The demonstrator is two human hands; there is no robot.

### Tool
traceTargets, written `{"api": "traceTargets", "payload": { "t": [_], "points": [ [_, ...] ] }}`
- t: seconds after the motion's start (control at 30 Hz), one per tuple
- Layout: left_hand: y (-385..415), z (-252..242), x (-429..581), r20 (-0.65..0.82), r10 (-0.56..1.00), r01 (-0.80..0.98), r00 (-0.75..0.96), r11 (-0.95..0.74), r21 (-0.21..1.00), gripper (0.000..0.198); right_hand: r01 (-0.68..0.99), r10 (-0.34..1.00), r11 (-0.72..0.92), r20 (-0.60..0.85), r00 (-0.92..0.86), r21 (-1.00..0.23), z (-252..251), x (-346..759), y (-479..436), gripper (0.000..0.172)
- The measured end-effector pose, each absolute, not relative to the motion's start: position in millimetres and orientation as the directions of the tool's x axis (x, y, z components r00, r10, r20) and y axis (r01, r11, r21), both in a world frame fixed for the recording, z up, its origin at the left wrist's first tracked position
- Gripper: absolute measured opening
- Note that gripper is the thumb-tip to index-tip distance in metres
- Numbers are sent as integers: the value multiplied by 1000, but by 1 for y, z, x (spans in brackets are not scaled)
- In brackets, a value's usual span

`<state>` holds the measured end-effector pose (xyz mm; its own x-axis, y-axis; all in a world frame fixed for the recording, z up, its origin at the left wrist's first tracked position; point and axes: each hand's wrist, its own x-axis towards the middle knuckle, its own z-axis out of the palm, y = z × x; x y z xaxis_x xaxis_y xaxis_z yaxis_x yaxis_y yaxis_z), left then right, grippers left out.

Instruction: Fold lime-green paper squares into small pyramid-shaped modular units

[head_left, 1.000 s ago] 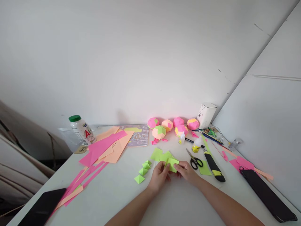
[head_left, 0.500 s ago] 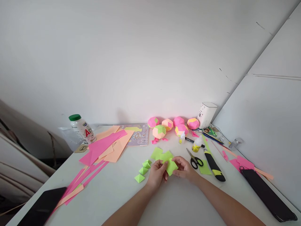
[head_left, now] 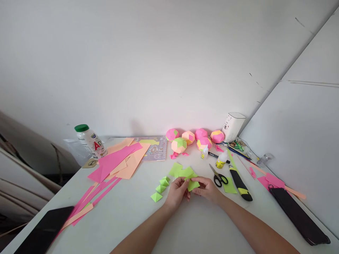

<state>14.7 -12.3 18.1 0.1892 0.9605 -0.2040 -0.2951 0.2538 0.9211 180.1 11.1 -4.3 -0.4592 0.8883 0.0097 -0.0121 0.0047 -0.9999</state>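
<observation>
A small green paper square (head_left: 194,185) is pinched between my left hand (head_left: 178,191) and my right hand (head_left: 208,189), just above the white table. The fingers of both hands are closed on its edges, and part of it is hidden behind them. Flat green paper pieces (head_left: 176,169) lie right behind the hands. Several folded green paper pyramids (head_left: 160,188) stand in a slanting row to the left of my left hand. Black-handled scissors (head_left: 220,179) rest open beyond my right hand.
Several pink, peach, yellow and green paper balls (head_left: 179,145) sit by the wall. Glue bottles (head_left: 220,161), a utility knife (head_left: 240,184) and a black case (head_left: 298,215) are on the right. Coloured sheets (head_left: 113,162), a white bottle (head_left: 91,141) and a black phone-like slab (head_left: 43,229) are on the left.
My right fingers have shifted slightly up and inward along the green paper square, which now looks tilted or bent. The whole view has moved a little.
</observation>
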Motion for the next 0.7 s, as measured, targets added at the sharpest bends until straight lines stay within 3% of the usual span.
{"api": "traceTargets", "payload": {
  "t": [0.33, 0.7],
  "points": [
    [-13, 14, 14, -194, 957, -269, 215, 249, 931, 33, -39, 860, 143, 143, -489, -989, 4, 177, 10, 29],
    [-14, 15, 15, -187, 953, -257, 237, 247, 934, 34, -47, 910, 97, 108, -400, -994, 2, 178, 11, 23]
  ]
}}
